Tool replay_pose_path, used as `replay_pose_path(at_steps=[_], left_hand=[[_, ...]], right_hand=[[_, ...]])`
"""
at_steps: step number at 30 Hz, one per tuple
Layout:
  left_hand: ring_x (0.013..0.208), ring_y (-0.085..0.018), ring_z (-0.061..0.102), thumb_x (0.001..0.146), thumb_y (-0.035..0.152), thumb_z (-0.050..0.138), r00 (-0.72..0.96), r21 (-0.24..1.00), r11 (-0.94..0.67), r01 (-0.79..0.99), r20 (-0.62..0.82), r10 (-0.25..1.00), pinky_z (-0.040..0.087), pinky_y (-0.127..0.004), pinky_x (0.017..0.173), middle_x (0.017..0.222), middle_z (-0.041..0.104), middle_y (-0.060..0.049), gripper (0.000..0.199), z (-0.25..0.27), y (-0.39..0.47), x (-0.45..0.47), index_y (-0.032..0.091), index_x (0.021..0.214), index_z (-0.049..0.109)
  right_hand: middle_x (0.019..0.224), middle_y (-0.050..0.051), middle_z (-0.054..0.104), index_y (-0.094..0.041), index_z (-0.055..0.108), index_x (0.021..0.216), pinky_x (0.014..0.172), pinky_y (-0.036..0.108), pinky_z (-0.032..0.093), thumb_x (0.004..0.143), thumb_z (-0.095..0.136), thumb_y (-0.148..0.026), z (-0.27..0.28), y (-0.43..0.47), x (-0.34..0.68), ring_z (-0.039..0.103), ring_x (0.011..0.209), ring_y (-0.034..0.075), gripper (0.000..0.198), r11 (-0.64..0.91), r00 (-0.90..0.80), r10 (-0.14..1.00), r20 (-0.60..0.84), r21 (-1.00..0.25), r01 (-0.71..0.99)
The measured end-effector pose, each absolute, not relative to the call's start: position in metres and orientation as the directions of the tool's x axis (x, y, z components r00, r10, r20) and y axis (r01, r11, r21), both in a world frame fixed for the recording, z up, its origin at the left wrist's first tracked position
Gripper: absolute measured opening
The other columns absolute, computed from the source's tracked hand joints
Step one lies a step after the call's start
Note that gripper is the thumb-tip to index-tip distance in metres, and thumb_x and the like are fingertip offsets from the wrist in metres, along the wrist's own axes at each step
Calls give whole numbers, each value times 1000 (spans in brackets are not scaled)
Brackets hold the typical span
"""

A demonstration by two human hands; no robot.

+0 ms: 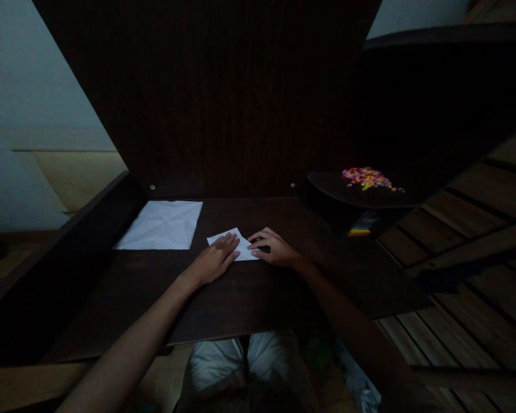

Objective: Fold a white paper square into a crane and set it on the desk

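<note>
A small folded sheet of white paper (246,250) lies on the dark desk top, with a peak at its upper edge and a point toward the right. Flat across its left part rests my left hand (220,256), fingers stretched out. My right hand (274,248) is at the paper's right end, with its fingers apart and the thumb and fingertips touching the sheet. The hands cover parts of the paper. To the left lies a larger stack of white paper (160,225) with crease lines across its top sheet.
A dark wooden desk (236,298) has an upright back panel (223,97) and a raised left side. On a rounded shelf (326,186) at right sits a heap of small colourful pieces (367,178). Below it is a rainbow-striped item (360,229). Wooden slats (468,327) stand further right.
</note>
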State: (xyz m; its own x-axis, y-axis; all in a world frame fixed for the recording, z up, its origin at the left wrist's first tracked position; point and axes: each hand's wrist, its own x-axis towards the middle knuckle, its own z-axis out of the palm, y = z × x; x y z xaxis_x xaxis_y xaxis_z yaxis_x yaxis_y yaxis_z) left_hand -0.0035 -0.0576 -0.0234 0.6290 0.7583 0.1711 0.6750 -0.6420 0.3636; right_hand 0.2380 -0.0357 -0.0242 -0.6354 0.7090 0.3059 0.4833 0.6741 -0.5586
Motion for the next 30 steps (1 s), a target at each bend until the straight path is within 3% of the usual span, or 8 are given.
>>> replay_pose_path(at_steps=[13, 21, 30], left_hand=[[141, -24, 26, 99, 44, 25, 632, 164, -648, 744, 141, 762, 25, -44, 115, 150, 34, -11, 54, -31, -54, -8, 14, 142, 38], [140, -28, 27, 99, 42, 22, 524, 102, -536, 838, 123, 843, 25, -49, 114, 150, 35, -10, 53, -28, -52, -12, 15, 142, 39], [140, -30, 26, 98, 41, 22, 486, 86, -498, 863, 133, 864, 26, -51, 112, 150, 35, -9, 54, -30, -51, -12, 14, 142, 38]], right_hand=[[123, 5, 62, -26, 72, 105, 93, 43, 43, 87, 62, -27, -24, -37, 241, 49, 105, 23, 21, 725, -667, 675, 315, -446, 524], [124, 5, 62, -26, 68, 114, 94, 45, 44, 90, 57, -26, -25, -36, 241, 48, 106, 24, 26, 724, -645, 689, 331, -362, 587], [119, 4, 65, -27, 73, 102, 95, 48, 40, 87, 61, -27, -32, -32, 242, 50, 106, 24, 19, 605, -489, 796, 356, -448, 658]])
